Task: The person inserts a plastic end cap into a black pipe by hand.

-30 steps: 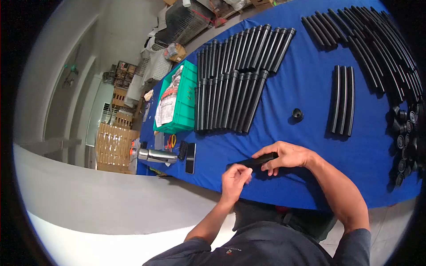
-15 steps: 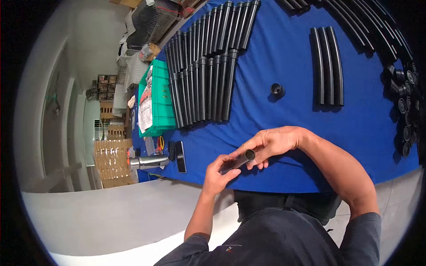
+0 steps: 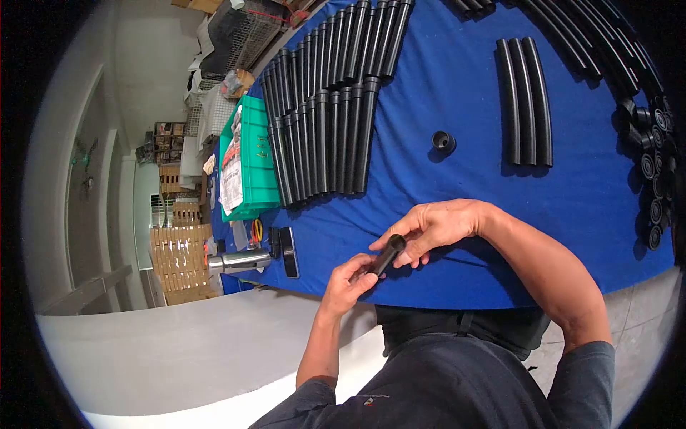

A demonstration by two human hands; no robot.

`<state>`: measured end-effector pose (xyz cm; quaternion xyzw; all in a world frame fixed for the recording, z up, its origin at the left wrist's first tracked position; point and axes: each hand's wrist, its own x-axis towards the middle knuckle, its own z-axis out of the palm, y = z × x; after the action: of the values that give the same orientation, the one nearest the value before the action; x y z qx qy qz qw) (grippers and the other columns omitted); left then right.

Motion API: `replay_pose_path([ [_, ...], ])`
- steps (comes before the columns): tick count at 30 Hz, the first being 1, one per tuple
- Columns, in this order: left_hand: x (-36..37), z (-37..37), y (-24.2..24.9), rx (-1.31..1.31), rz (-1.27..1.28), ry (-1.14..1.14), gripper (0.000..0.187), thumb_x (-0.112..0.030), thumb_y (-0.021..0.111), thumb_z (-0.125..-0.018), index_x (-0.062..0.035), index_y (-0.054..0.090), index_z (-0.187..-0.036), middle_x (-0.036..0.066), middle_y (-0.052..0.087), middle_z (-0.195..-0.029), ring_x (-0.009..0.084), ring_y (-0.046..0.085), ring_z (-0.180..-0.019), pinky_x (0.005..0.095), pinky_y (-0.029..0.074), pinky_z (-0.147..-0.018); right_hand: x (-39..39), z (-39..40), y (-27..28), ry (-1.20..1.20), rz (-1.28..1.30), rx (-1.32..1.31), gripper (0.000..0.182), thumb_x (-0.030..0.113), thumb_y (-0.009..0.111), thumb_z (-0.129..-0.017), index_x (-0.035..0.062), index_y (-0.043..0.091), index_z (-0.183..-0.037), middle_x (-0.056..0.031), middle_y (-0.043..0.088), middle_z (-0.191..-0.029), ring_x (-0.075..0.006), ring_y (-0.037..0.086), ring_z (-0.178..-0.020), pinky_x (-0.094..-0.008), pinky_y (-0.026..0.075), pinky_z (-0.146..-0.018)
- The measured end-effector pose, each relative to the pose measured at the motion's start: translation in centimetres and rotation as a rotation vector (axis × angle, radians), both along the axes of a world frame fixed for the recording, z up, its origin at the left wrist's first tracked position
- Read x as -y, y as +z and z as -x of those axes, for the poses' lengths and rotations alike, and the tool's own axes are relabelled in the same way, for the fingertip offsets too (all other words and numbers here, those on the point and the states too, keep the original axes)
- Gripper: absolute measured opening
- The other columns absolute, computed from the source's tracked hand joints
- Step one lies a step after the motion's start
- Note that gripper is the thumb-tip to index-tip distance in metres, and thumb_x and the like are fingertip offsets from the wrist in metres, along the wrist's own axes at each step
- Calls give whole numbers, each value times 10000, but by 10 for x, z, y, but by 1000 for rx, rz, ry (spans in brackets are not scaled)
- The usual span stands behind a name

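Both hands are on one short black plastic tube, held at a slant above the front edge of the blue-covered table. My left hand is closed round the tube's lower part, the thumb lying along its near side. At the raised upper end, my right hand grips with thumb and fingers round the tube's mouth. The tube's lower end is hidden by my left fingers. Farther back on the cloth stands a single short black cap or fitting, apart from both hands.
Rows of collared black tubes lie at the back left beside a green crate. Three plain tubes lie to the right. Round black caps line the right edge. A phone and steel flask sit at left.
The tube has tilted, its upper mouth shifting slightly up and left, and my right fingers have closed in round that end. My left hand has moved a little to the left.
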<state>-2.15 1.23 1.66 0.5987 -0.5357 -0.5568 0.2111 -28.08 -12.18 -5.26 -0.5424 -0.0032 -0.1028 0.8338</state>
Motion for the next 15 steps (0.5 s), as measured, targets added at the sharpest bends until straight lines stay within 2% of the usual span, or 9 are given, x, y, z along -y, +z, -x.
replay_pose_path([
  [3,-3,-2,-12,-56,49,61,458,-232,744,-935,58,589,-1254,90,639,-1109,168,629,-1024,317,504,-898,-1,-1,-3,2,9,32,545,218,702,-958,97,539,-1464,-20,716,-1041,-98,616,-808,-253,545,-709],
  [7,-3,7,-20,-49,77,109,457,-188,787,-901,46,569,-1228,82,624,-1097,148,612,-1021,304,495,-894,1,-1,-2,20,11,12,533,190,709,-952,108,554,-1455,-24,719,-1033,-100,629,-828,-258,547,-723],
  [10,-3,-6,-22,-58,-12,83,438,-161,819,-870,24,573,-1183,74,614,-1115,137,594,-1025,298,487,-903,0,1,0,23,-4,3,520,149,704,-952,107,562,-1450,-36,720,-1014,-115,655,-870,-271,551,-760],
  [13,0,-10,-21,-144,-19,39,483,-172,810,-881,9,553,-1247,78,598,-1148,132,581,-1033,292,478,-912,1,0,1,12,25,3,518,137,690,-957,108,556,-1456,-38,721,-1017,-122,659,-883,-274,553,-768],
  [15,1,-14,-19,-80,32,-19,495,-197,795,-897,-8,546,-1281,79,588,-1174,131,569,-1061,277,465,-919,2,1,3,18,39,10,511,128,678,-962,109,555,-1458,-39,722,-1022,-129,662,-891,-279,555,-777],
])
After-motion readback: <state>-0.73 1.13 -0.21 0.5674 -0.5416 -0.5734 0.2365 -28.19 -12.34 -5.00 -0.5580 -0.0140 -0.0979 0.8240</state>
